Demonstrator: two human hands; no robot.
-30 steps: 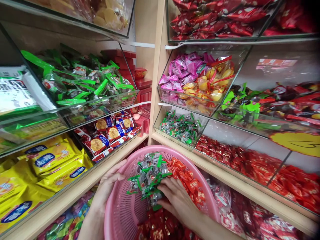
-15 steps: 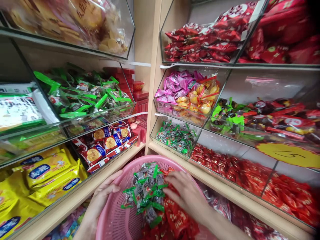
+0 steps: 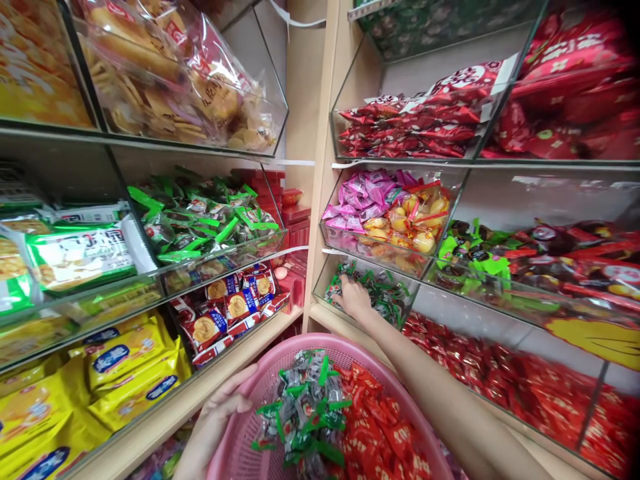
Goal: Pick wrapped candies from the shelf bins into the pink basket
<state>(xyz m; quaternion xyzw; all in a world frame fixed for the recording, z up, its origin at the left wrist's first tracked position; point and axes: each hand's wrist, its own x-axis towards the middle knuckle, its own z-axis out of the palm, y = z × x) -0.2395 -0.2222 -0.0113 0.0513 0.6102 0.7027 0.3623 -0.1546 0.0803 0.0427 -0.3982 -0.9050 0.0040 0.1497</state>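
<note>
My left hand [image 3: 225,407] is closed on the left rim of a pink plastic basket [image 3: 237,437], its fingers curled over the edge. Inside the basket, grey-and-green wrapped candies [image 3: 305,407] lie in a heap beside red-wrapped candies [image 3: 383,427]. Stretched out over the basket's far right side, my right hand [image 3: 355,299] is in a clear bin of the same green-ended candies [image 3: 390,293]. Its fingers touch the candies at the bin's left part and look apart; nothing shows in them. The fingertips are partly hidden among the wrappers.
Clear-fronted shelf bins rise on both sides of a wooden corner post [image 3: 320,160]. Yellow snack packs [image 3: 125,367] and blue-and-red biscuit packs [image 3: 235,303] fill lower left bins. Pink-wrapped sweets [image 3: 370,193] sit above my right hand; a yellow price tag [image 3: 597,340] hangs at right.
My right hand has left the candies in the basket and moved up and forward into the shelf bin. My left hand stays on the rim. The shelves appear lower and farther right in view.
</note>
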